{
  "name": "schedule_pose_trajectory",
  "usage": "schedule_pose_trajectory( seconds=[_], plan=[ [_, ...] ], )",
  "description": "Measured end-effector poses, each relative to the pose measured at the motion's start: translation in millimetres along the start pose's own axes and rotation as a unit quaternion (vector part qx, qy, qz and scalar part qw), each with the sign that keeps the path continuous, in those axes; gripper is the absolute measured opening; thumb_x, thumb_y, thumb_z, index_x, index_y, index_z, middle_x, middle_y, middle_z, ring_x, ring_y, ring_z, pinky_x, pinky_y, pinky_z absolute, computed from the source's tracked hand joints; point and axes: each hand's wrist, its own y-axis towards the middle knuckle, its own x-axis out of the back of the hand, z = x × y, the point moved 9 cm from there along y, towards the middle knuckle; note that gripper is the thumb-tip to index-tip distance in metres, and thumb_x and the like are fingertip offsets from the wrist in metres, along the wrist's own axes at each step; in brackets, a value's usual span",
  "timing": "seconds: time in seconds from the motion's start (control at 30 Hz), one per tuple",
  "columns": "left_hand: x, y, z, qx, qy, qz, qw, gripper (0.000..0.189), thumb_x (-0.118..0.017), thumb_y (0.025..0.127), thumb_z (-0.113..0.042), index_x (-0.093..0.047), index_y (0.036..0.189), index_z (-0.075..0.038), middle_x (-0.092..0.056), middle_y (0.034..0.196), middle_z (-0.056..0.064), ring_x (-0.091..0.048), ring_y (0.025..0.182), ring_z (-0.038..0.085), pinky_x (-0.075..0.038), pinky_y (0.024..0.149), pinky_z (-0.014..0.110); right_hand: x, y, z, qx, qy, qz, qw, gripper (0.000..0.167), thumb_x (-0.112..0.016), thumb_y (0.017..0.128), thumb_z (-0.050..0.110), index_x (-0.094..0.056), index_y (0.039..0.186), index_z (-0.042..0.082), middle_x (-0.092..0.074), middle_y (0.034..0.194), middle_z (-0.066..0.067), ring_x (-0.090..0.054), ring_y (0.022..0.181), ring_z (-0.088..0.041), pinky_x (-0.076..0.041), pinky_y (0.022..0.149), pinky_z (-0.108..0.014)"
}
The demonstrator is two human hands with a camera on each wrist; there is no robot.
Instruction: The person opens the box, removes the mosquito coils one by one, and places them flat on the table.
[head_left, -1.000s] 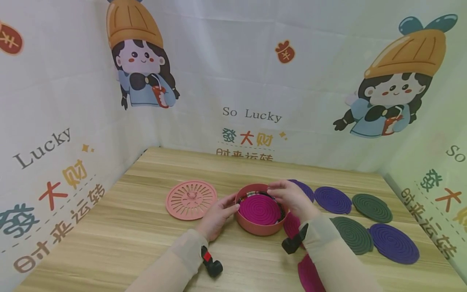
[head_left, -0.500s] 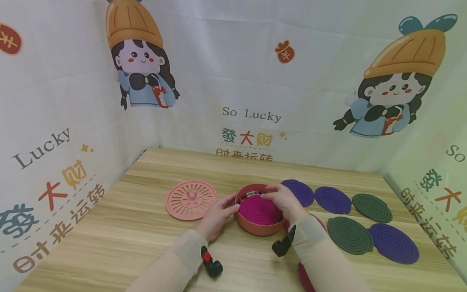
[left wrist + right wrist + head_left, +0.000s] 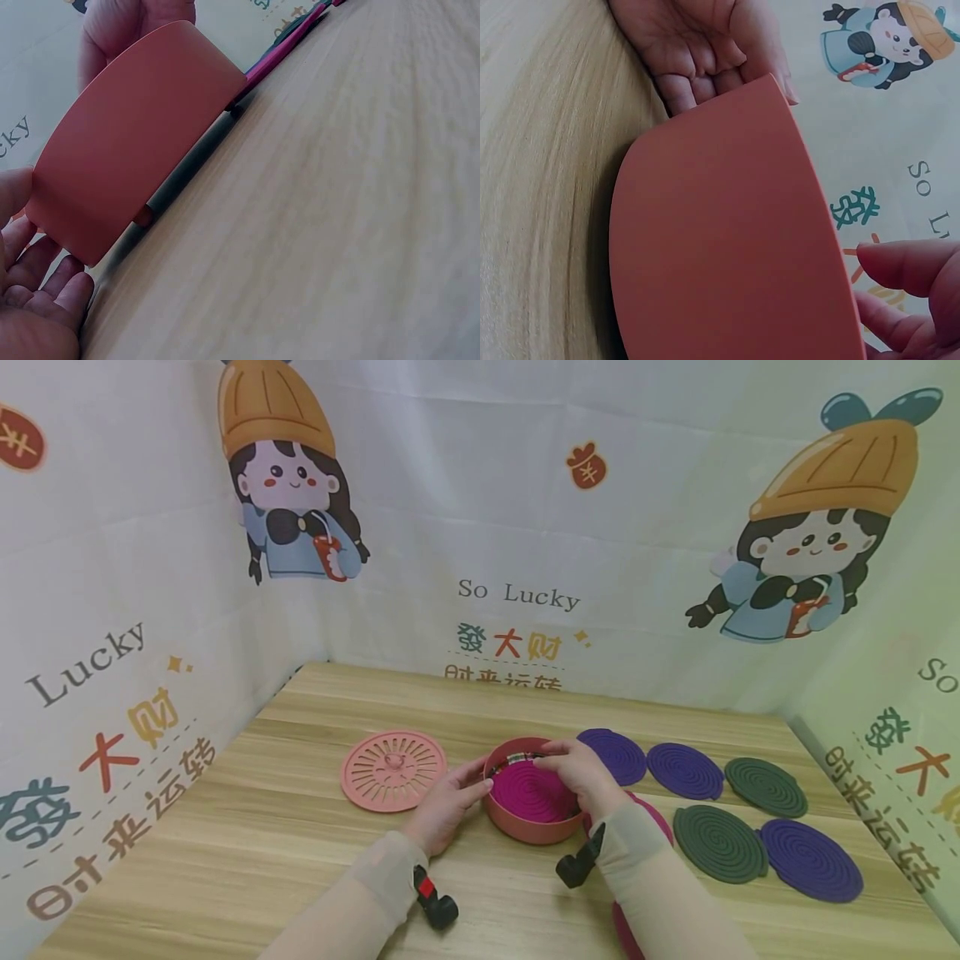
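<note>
A round orange-red mosquito coil box (image 3: 536,832) stands on the table in the head view. A magenta mosquito coil (image 3: 529,793) fills most of it, with a dark patterned lining around it. My left hand (image 3: 442,802) grips the box's left side, thumb at the rim and fingers around the outer wall. Over the right rim reaches my right hand (image 3: 588,777), its thumb and fingers above the coil with space between them. In the right wrist view, its thumb (image 3: 907,266) shows above the rim; whether the fingertips touch the coil is hidden.
A pink slotted lid (image 3: 393,771) lies left of the box. To the right lie purple coils (image 3: 684,771) and green coils (image 3: 722,843). More magenta coils (image 3: 628,931) are partly hidden under my right arm. A printed cloth (image 3: 450,510) hangs around the table.
My right hand has moved left and slightly down, over the coil in the box. My left hand, the box and the lid have stayed in place.
</note>
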Motion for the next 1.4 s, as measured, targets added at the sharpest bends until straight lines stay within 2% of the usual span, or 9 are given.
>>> schedule_pose_trajectory(
  seconds=[0.47,0.7,1.03,1.2,1.4],
  plan=[
    [0.1,0.9,2.1,0.004,-0.002,0.004,1.0000,0.049,-0.055,0.098,-0.014,-0.043,0.145,-0.007,-0.044,0.146,0.013,-0.032,0.139,0.028,-0.019,0.115,0.049,-0.3,1.9,-0.8,-0.010,-0.011,-0.012,0.9998,0.037,-0.062,0.089,0.008,-0.055,0.123,-0.005,-0.050,0.129,-0.023,-0.047,0.114,-0.033,-0.038,0.100,-0.048],
    [-0.2,0.3,1.1,0.003,0.001,-0.001,1.0000,0.050,-0.056,0.097,-0.015,-0.043,0.145,-0.007,-0.045,0.146,0.013,-0.033,0.138,0.028,-0.020,0.114,0.049,1.8,2.4,-1.7,-0.014,0.003,-0.023,0.9996,0.038,-0.062,0.089,0.007,-0.056,0.125,-0.003,-0.050,0.132,-0.022,-0.047,0.118,-0.033,-0.038,0.102,-0.048],
    [-0.8,0.6,-0.2,0.004,-0.002,-0.004,1.0000,0.050,-0.055,0.097,-0.014,-0.042,0.145,-0.004,-0.044,0.146,0.015,-0.033,0.138,0.029,-0.020,0.114,0.049,6.1,2.3,1.1,0.009,0.005,-0.045,0.9989,0.038,-0.063,0.087,0.001,-0.059,0.124,-0.002,-0.053,0.131,-0.021,-0.046,0.122,-0.033,-0.039,0.102,-0.045],
    [-1.5,-0.1,-1.9,0.007,-0.004,-0.009,0.9999,0.050,-0.055,0.098,-0.012,-0.042,0.145,-0.004,-0.044,0.146,0.016,-0.034,0.137,0.029,-0.021,0.114,0.048,7.9,1.4,2.5,0.012,0.020,-0.046,0.9987,0.038,-0.062,0.087,0.000,-0.059,0.125,-0.002,-0.054,0.130,-0.021,-0.049,0.119,-0.032,-0.041,0.100,-0.045],
    [-1.7,0.0,-2.6,0.005,-0.004,-0.010,0.9999,0.050,-0.056,0.097,-0.012,-0.042,0.145,-0.004,-0.044,0.146,0.016,-0.034,0.137,0.029,-0.021,0.114,0.048,8.7,1.1,2.3,-0.002,0.066,-0.043,0.9969,0.038,-0.060,0.088,-0.001,-0.059,0.126,-0.006,-0.055,0.129,-0.023,-0.053,0.113,-0.028,-0.045,0.094,-0.037]
  ],
)
